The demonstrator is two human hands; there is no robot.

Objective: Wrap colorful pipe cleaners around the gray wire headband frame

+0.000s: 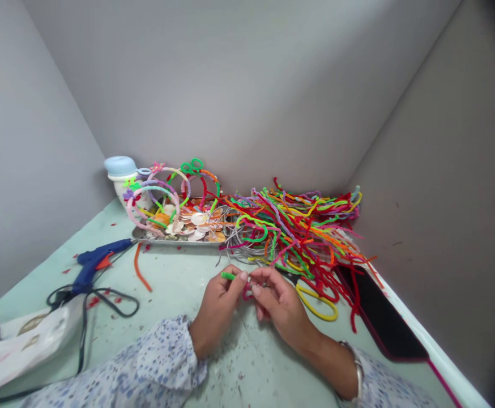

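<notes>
Just in front of the pipe cleaner heap, my left hand (pixel 224 300) pinches a short pipe cleaner, whose green end (pixel 227 276) sticks out between thumb and forefinger. Between my two hands shows a small pink pipe cleaner piece (pixel 246 291). My right hand (pixel 279 303) is closed, thumb and fingers pinched at that pink piece. My fingers hide most of it, and I cannot tell whether green and pink are joined. Close to my right hand lie scissors with a yellow handle (pixel 321 309), partly under the heap of coloured pipe cleaners (pixel 298 226).
A metal tray (pixel 179 242) of shells carries several fuzzy headbands (pixel 154 195). Behind it stands a white bottle with a blue lid (pixel 120 165). A blue glue gun (pixel 88 271) with a black cord and a white bag (pixel 30 345) are left. A black slab (pixel 383 317) lies right.
</notes>
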